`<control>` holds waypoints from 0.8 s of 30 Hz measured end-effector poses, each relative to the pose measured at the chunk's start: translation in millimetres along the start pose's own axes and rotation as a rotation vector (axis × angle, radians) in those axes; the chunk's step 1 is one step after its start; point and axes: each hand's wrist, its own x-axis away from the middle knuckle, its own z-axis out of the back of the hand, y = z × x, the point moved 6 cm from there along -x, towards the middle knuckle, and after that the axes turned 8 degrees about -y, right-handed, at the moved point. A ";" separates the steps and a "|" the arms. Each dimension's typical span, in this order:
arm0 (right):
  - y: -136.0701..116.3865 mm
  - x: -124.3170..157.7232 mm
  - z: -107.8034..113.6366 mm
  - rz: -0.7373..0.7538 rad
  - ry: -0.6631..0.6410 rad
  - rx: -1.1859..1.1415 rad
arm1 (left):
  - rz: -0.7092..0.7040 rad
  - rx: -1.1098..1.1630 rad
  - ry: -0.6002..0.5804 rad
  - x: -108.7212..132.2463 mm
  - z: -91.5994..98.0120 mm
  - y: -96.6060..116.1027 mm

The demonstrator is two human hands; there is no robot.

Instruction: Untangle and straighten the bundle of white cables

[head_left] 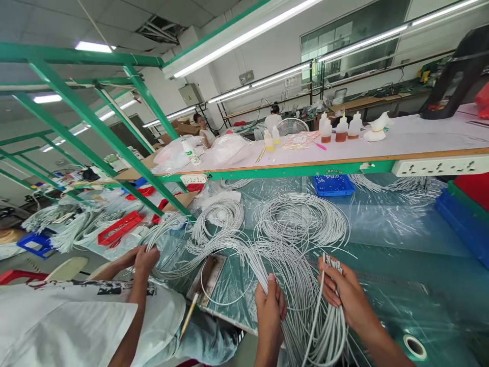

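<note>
My left hand (270, 308) is closed around a bundle of grey-white cables (259, 266) that fans out from the coils on the bench. At the right, my right hand (342, 288) grips the gathered ends of more cables (330, 326), which hang down in loops below it. The cut tips poke out above its fingers. Between and beyond both hands lie a large cable coil (301, 219) and a smaller coil (217, 219), with loose strands spreading toward me. Where the cables run below my hands, the lower frame edge cuts them off.
On my left a co-worker in a white shirt (76, 321) handles cables. A blue tray (334, 185) sits under the shelf (244, 162), which carries dropper bottles (341, 128). A red tray (120, 228) lies left, blue bins (464, 224) right, a tape roll (414, 346) near the front.
</note>
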 end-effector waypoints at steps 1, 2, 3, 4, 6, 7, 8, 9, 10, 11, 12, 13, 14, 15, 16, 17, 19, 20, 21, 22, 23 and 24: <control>3.3 0.2 -2.1 -0.010 -0.026 0.029 | -0.002 0.003 -0.007 -0.1 1.0 -1.4; 7.2 0.3 -4.6 -0.018 -0.048 0.060 | 0.002 -0.004 -0.012 1.0 0.9 -3.8; 11.4 0.2 -7.4 -0.026 -0.064 0.092 | 0.011 -0.023 -0.017 3.1 -0.2 -7.2; 15.8 0.3 -10.1 -0.037 -0.070 0.126 | 0.006 -0.048 -0.019 6.2 -2.1 -10.4; 22.4 0.8 -13.3 -0.044 -0.034 0.167 | -0.038 -0.091 -0.040 14.3 -8.5 -15.1; 24.4 1.4 -13.8 -0.041 -0.001 0.172 | -0.061 -0.103 -0.056 18.7 -12.0 -17.0; 25.9 2.2 -13.9 -0.043 0.030 0.173 | -0.067 -0.111 -0.076 22.9 -15.2 -19.2; 27.2 3.1 -14.0 -0.053 0.054 0.175 | -0.053 -0.117 -0.094 26.8 -17.6 -21.6; 28.3 4.0 -13.8 -0.072 0.071 0.178 | -0.025 -0.122 -0.106 30.1 -18.9 -24.0; 29.1 4.9 -13.9 -0.093 0.080 0.183 | 0.003 -0.131 -0.110 33.1 -19.2 -25.4; 29.3 5.8 -14.0 -0.108 0.086 0.187 | 0.011 -0.143 -0.105 35.6 -18.7 -25.1; 28.7 6.8 -14.0 -0.109 0.098 0.186 | 0.005 -0.153 -0.101 37.8 -18.5 -23.6; 27.9 7.8 -14.0 -0.104 0.113 0.179 | -0.012 -0.159 -0.104 39.7 -19.0 -21.5; 27.2 8.7 -14.2 -0.096 0.128 0.173 | -0.025 -0.161 -0.114 41.6 -20.1 -19.9; 27.2 9.7 -14.9 -0.093 0.137 0.175 | -0.030 -0.167 -0.131 43.4 -21.9 -19.1; 28.2 10.5 -15.8 -0.099 0.140 0.182 | -0.026 -0.176 -0.148 45.1 -23.4 -19.4; 32.4 11.8 -16.8 -0.128 0.143 0.208 | -0.002 -0.192 -0.169 48.4 -24.2 -22.5; 34.7 12.2 -16.7 -0.138 0.141 0.223 | 0.012 -0.201 -0.171 49.8 -22.8 -25.0; 36.9 12.4 -16.1 -0.141 0.142 0.243 | 0.026 -0.213 -0.167 51.0 -20.3 -28.1; 38.8 12.6 -14.7 -0.141 0.147 0.264 | 0.038 -0.229 -0.159 52.0 -17.0 -31.5; 40.6 12.8 -12.4 -0.138 0.159 0.284 | 0.049 -0.245 -0.146 52.8 -13.0 -35.4; 42.4 13.3 -9.3 -0.135 0.183 0.303 | 0.059 -0.261 -0.133 53.3 -9.0 -39.7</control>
